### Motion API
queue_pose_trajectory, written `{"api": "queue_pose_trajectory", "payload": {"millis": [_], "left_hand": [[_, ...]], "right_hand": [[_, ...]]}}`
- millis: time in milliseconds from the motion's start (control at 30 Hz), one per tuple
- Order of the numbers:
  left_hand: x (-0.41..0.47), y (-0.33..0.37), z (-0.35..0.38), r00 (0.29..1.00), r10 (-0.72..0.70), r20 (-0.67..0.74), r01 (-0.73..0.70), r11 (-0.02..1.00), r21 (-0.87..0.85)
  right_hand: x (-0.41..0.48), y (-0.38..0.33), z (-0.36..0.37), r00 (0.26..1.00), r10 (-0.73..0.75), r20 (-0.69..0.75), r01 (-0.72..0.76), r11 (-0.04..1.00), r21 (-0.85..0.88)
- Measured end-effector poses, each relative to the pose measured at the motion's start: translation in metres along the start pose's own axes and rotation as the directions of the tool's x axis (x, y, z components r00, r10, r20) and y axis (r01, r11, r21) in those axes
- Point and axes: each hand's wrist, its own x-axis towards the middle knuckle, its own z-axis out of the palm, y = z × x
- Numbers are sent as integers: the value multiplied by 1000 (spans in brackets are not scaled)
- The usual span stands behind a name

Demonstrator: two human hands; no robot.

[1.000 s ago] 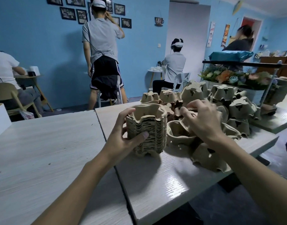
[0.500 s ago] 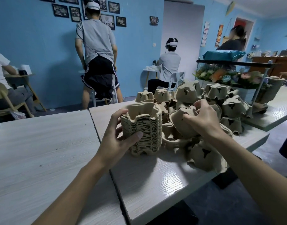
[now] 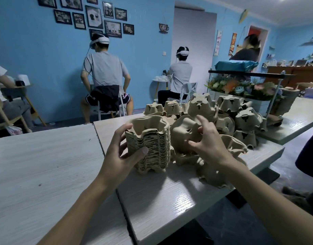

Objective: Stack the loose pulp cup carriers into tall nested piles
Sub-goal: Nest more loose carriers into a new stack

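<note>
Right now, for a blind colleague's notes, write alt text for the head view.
A person's left hand grips a tall nested pile of brown pulp cup carriers on a pale wooden table; the right hand holds a loose pulp carrier beside it. More carriers lie heaped behind.

Two pale wood-grain tables (image 3: 37, 165) are standing edge to edge in front of me, and a third table (image 3: 297, 117) is lying off to my right. Framed pictures (image 3: 93, 16) and a coffee sign (image 3: 163, 28) are hanging on the blue wall (image 3: 37, 59). A person in a grey shirt (image 3: 105, 69) is perching on a stool with their back to me, wearing a white headset. Another person in a white shirt (image 3: 180, 75) is sitting at a small round table (image 3: 161, 80). Flowers (image 3: 240, 87) are lying under a black shelf (image 3: 246, 74), which is carrying a teal bag (image 3: 236, 64).
</note>
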Motion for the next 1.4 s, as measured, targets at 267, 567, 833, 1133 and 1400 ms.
{"api": "queue_pose_trajectory", "payload": {"millis": [267,567,833,1133,1400], "left_hand": [[1,-5,-1,1000,16,2,-16,1000,19],[2,-7,-2,1000,32,0,-32,998,47],[3,-8,-3,1000,28,3,-28,998,48],[3,-8,-3,1000,10,9,-11,998,58],[3,-8,-2,1000,28,11,-29,997,68]], "right_hand": [[2,4,2,990,-39,-138,50,996,74],[8,-3,5,974,217,56,-224,920,321],[-8,3,-6,970,-244,6,244,970,2],[-20,4,-19,942,-269,199,323,886,-333],[-13,13,-24,947,-311,84,322,919,-226]]}}
